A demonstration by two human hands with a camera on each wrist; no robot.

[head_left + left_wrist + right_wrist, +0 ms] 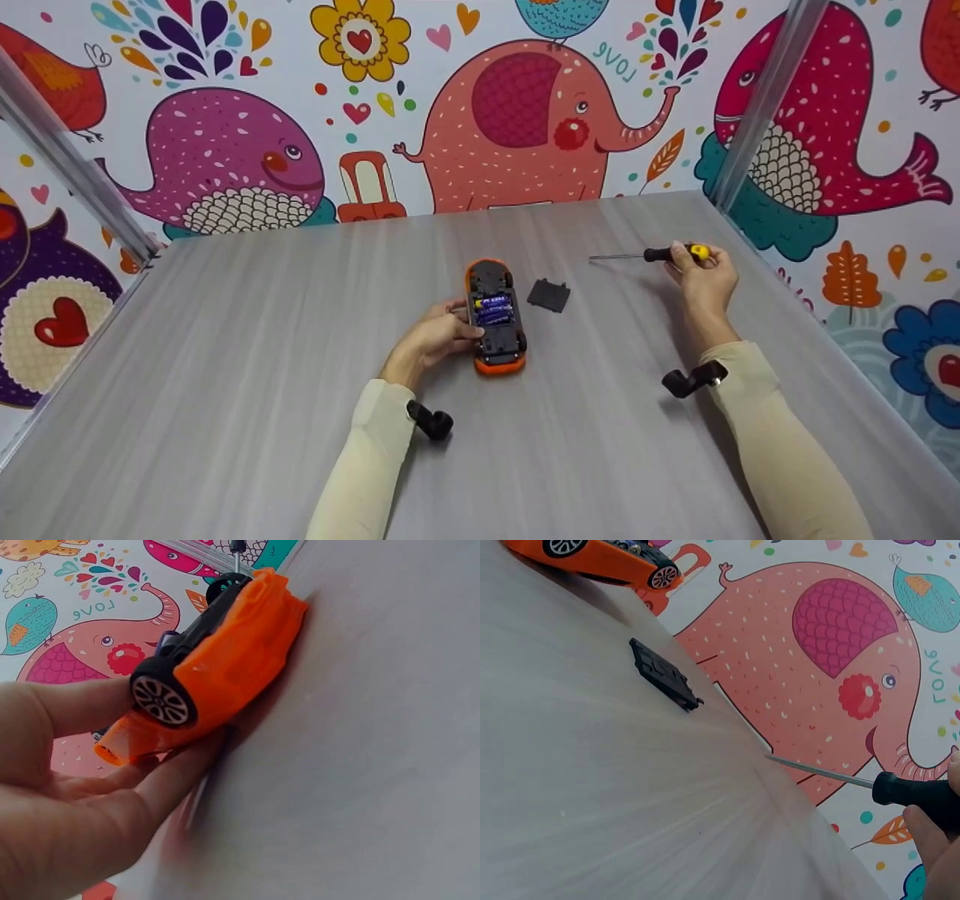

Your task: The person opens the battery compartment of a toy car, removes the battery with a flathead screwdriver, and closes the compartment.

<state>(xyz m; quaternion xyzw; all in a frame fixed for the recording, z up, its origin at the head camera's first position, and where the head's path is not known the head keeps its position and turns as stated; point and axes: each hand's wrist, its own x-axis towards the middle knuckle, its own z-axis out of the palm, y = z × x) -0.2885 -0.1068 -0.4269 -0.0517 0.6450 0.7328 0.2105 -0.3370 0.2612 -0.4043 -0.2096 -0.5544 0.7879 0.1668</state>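
Observation:
An orange toy car [500,367] lies upside down near the middle of the table, its black underside facing up. Blue batteries [493,309] show in its uncovered battery compartment. My left hand [439,334] grips the car from its left side, thumb on the underside edge and fingers beneath the body, as the left wrist view shows. A black battery cover [549,295] lies just right of the car, touched by neither hand. Off to the right, my right hand [705,285] holds a screwdriver [658,255] by its black and yellow handle, the metal shaft pointing left.
The grey wood-grain table [262,360] carries these things. Behind it stands a wall [420,97] printed with cartoon animals. Metal posts [765,112] rise at the back corners. Black wrist mounts [431,421] sit on both sleeves.

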